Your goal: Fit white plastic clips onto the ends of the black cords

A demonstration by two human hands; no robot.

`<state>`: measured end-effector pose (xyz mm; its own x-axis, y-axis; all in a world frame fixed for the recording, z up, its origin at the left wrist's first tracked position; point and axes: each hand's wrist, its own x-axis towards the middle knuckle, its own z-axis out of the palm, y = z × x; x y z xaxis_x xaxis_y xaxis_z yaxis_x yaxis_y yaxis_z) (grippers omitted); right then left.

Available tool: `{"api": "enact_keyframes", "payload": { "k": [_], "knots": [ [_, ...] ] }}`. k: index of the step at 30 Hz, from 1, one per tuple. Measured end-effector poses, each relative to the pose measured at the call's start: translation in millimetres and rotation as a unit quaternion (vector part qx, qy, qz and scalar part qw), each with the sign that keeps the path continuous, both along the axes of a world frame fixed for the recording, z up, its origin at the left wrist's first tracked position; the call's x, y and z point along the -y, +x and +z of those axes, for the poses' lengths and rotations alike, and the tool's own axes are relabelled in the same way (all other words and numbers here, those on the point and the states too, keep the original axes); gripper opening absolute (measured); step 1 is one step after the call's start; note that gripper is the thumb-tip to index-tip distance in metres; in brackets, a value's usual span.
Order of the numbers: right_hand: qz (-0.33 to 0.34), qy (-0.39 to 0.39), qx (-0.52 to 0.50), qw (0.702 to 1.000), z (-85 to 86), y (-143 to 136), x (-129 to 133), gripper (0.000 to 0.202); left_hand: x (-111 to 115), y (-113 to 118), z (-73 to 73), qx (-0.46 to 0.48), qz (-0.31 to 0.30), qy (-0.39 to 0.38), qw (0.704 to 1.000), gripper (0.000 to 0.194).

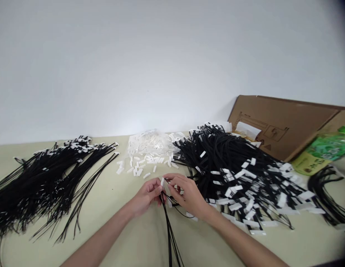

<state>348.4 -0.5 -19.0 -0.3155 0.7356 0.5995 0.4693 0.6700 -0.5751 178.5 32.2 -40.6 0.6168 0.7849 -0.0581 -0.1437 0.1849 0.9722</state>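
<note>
Near the middle of the table, my left hand [147,197] pinches a small white plastic connector [162,181] between thumb and fingers. Black wires [168,231] run down from that grip toward the table's front. My right hand [187,194] is close beside it, its fingers bent and closed around thin black wires at the connector's right side. Exactly where the wire ends meet the connector is hidden by the fingers. Several loose white connectors [139,172] lie on the table just beyond my hands.
A clear plastic bag [151,142] of white pieces lies by the wall. Black wires with white ends form a large heap [217,159] at right and bundles [47,178] at left. Behind the right heap leans a cardboard box [278,122], with a green packet [319,152] beside it.
</note>
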Motion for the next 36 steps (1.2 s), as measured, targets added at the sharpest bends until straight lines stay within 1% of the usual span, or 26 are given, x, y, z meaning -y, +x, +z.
{"api": "enact_keyframes", "payload": {
  "k": [8, 14, 19, 21, 24, 26, 28, 30, 33, 36],
  "knots": [
    [0.024, -0.073, -0.03, 0.997, 6.7, -5, 4, 0.014, 4, -1, 2.9, 0.016, 0.01, -0.007, 1.0, 0.033],
    [0.048, -0.078, -0.05, 0.995, 10.0, -1, 0, 0.017, 7, -1, 5.3, 0.007, 0.004, 0.018, 1.0, 0.032],
    [0.046, -0.057, -0.029, 0.997, 7.8, 1, 0, 0.017, 4, 0, 2.1, 0.0, -0.019, 0.005, 1.0, 0.029],
    [0.029, -0.025, -0.018, 0.999, 4.8, 1, -1, 0.015, 2, -1, 1.4, 0.009, -0.007, 0.01, 1.0, 0.027],
    [-0.017, 0.037, -0.014, 0.999, -0.5, 2, -3, 0.011, -2, -1, 0.2, 0.03, 0.024, 0.004, 0.999, 0.026],
    [-0.056, 0.082, 0.012, 0.995, -1.9, 3, -4, 0.019, -5, -2, -1.2, 0.041, 0.042, -0.014, 0.998, 0.025],
    [-0.095, 0.141, 0.079, 0.982, -0.1, 5, -2, 0.027, -8, -4, -2.7, 0.054, 0.06, -0.032, 0.996, 0.024],
    [-0.12, 0.211, 0.157, 0.957, 4.3, 6, 2, 0.03, -9, -5, -3.4, 0.07, 0.08, -0.047, 0.993, 0.024],
    [-0.113, 0.293, 0.215, 0.925, 9.2, 5, 8, 0.027, -10, -6, -2.4, 0.076, 0.104, -0.036, 0.991, 0.026],
    [-0.068, 0.341, 0.247, 0.905, 5.7, 1, 7, 0.021, -11, -7, -1.0, 0.068, 0.11, -0.012, 0.992, 0.028]
  ]
}}
